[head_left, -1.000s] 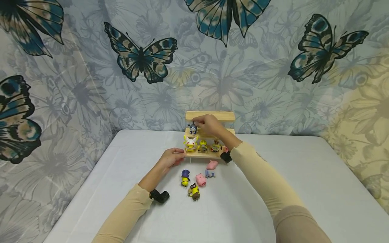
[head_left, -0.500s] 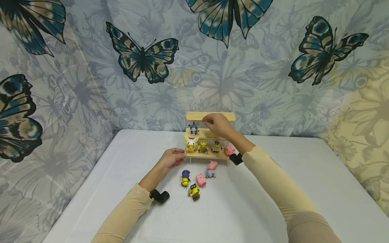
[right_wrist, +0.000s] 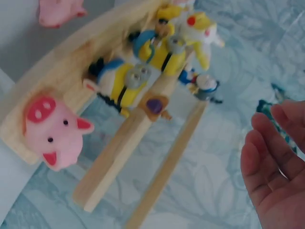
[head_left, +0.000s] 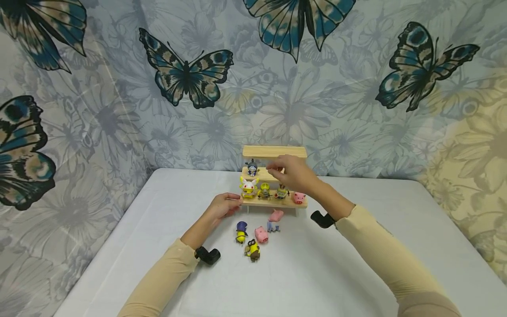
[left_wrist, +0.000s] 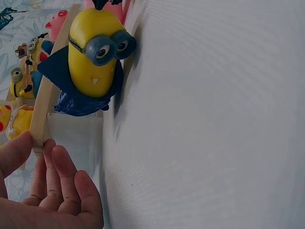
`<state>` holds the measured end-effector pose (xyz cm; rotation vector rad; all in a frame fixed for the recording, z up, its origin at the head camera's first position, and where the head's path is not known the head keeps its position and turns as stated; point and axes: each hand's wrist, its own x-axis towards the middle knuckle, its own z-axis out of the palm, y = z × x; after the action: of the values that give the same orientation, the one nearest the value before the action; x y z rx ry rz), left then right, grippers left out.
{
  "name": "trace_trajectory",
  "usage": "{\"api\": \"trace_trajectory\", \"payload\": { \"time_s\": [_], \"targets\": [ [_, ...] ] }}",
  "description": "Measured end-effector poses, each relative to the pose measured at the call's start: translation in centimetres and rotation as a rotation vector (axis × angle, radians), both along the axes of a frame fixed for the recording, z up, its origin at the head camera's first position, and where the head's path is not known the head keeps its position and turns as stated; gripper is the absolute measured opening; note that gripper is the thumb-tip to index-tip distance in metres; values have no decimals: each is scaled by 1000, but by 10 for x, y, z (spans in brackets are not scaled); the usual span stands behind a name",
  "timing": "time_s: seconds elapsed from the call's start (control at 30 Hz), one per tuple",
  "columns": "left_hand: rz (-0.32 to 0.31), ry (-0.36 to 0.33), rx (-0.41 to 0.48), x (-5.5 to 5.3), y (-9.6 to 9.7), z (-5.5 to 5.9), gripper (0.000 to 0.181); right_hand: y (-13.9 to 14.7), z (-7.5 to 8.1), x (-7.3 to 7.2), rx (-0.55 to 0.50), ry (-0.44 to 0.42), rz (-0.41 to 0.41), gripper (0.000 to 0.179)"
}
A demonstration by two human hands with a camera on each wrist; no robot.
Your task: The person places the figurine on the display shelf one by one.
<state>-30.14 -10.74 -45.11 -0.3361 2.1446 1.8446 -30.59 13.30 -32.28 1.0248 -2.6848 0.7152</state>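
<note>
My left hand pinches the left end of the bottom board of a small tiered wooden display shelf; in the left wrist view the thumb lies on one face of the board and the fingers on the other. My right hand is in front of the shelf's upper part, fingers loosely bent and holding nothing. Left of it a small dark-hatted figurine stands on the middle board. The bottom board bears a white-and-yellow figurine, two minion figurines and a pink pig.
On the white table before the shelf lie a purple-hatted minion, a brown-and-yellow minion, a pink pig figurine and another pig with a grey-blue lower part. A butterfly-patterned cloth hangs behind.
My right hand has let go of the dark-hatted figurine on the middle board and moved right, then slightly down and back. My left hand stays at the bottom board's end.
</note>
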Motion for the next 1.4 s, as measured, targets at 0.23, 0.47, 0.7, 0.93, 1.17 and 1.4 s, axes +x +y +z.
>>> {"api": "trace_trajectory", "payload": {
  "time_s": [0.23, 0.47, 0.7, 0.93, 1.17, 1.4],
  "targets": [
    [2, 11, 0, 0, 1, 1, 30, 4, -5, 23, -2, -5, 64, 17],
    [3, 10, -10, 0, 1, -1, 32, 3, -16, 38, 47, -15, 108, 14],
    [4, 10, -8, 0, 1, -3, 31, -1, -29, 48, 88, -56, 153, 15],
    [7, 11, -5, 0, 1, -2, 30, -6, -39, 55, 134, -69, 172, 14],
    [9, 11, -9, 0, 2, -2, 30, -12, -52, 59, 193, -147, 218, 19],
    [8, 6, -13, 0, 3, -2, 31, -16, -66, 60, 226, -202, 252, 21]
  ]
}}
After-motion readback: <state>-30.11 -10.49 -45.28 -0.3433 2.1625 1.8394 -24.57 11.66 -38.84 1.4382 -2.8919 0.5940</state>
